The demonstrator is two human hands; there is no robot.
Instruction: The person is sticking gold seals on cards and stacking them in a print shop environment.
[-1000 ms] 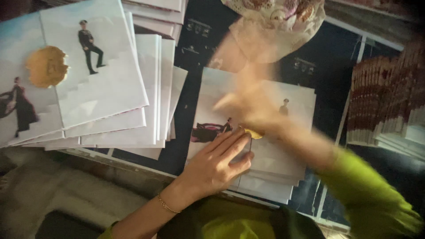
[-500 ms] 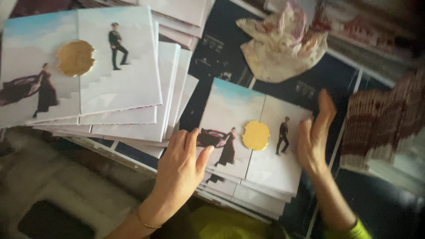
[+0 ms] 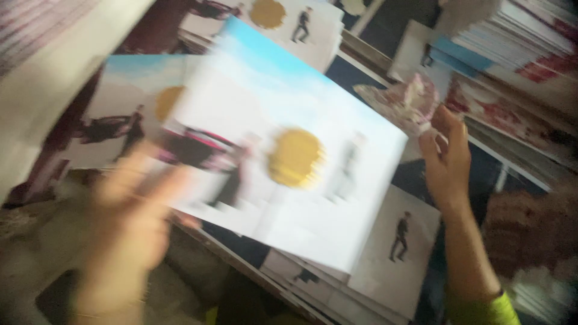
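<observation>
Two hands are at work over stacks of printed sheets. A blurred left hand [image 3: 129, 222] grips the lower left edge of a folded picture sheet [image 3: 283, 162] with a round gold seal [image 3: 295, 157], lifted and tilted above the pile [image 3: 385, 265] at the worktop's near edge. Beyond that sheet's right edge, the right hand [image 3: 447, 157] is raised, fingers loosely open, touching a patterned cloth [image 3: 404, 99]; whether its grip holds it I cannot tell.

lifted card [image 3: 289, 174] blocks centre, stacks [image 3: 518, 42] crowd right
</observation>
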